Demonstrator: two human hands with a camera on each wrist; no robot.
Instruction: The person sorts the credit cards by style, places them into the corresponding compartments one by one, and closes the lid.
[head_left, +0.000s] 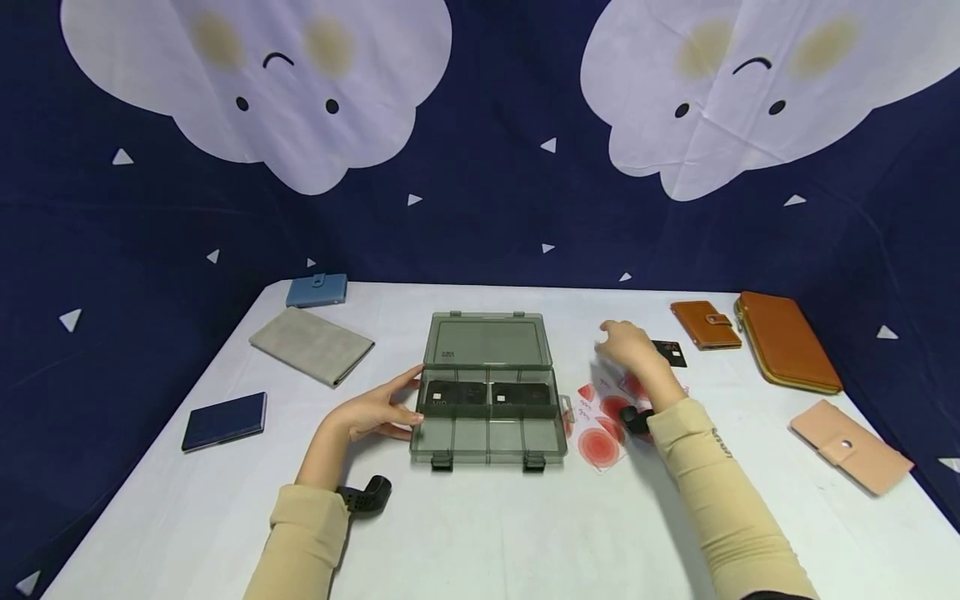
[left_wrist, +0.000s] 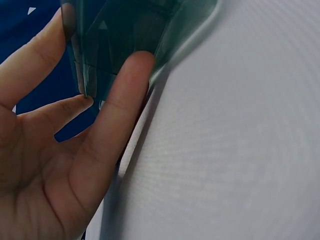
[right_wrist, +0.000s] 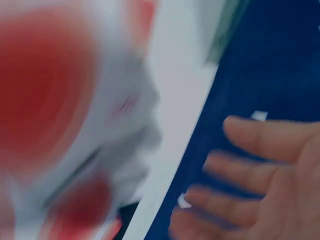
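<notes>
A translucent grey-green compartment box (head_left: 487, 437) lies with its lid folded back. Two black cards with chips, a left one (head_left: 456, 393) and a right one (head_left: 521, 394), sit in its rear compartments. My left hand (head_left: 378, 408) holds the box's left side; in the left wrist view the thumb and fingers meet the plastic wall. To the right of the box, my right hand (head_left: 628, 343) hovers with nothing visible in its loosely bent fingers (right_wrist: 240, 175). Beside it lies another black card (head_left: 670, 353). Nearer me, below that forearm, are white sheets with red circles (head_left: 599, 447).
On the left lie a blue wallet (head_left: 317, 290), a grey wallet (head_left: 311, 345) and a navy wallet (head_left: 225, 421). At right are a brown snap wallet (head_left: 705, 324), a larger brown zip wallet (head_left: 787, 342) and a pink wallet (head_left: 852, 446). A navy curtain (head_left: 495, 225) hangs behind the table.
</notes>
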